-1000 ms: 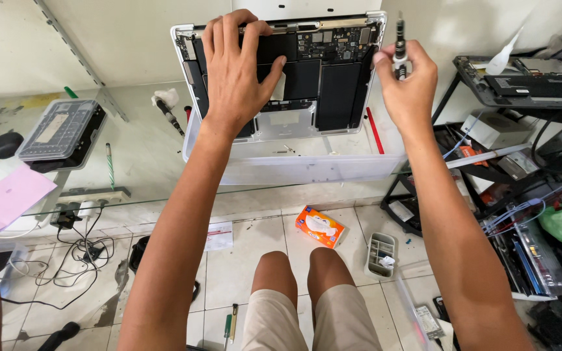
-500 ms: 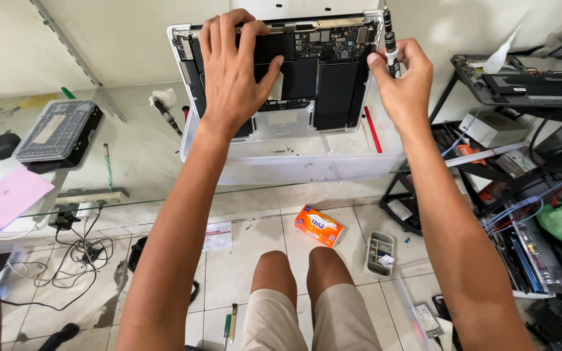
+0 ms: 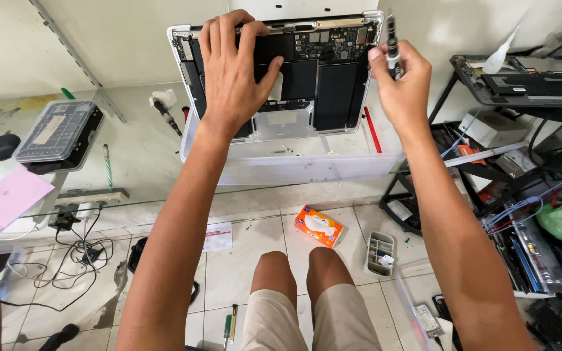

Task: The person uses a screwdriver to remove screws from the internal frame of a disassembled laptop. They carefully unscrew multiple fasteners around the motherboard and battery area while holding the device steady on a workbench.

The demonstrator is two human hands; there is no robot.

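Holding the open laptop still while I am lifting my screwdriver

My left hand is lying flat and open on the opened laptop, which is sitting on the clear plastic box at the back edge of the glass table. My right hand is closed around a black screwdriver, holding it upright. A moment ago its tip was down at the laptop's top right corner; now it is coming away, so I think I am finishing with that corner. Another screwdriver is lying on the glass to the left of the box.
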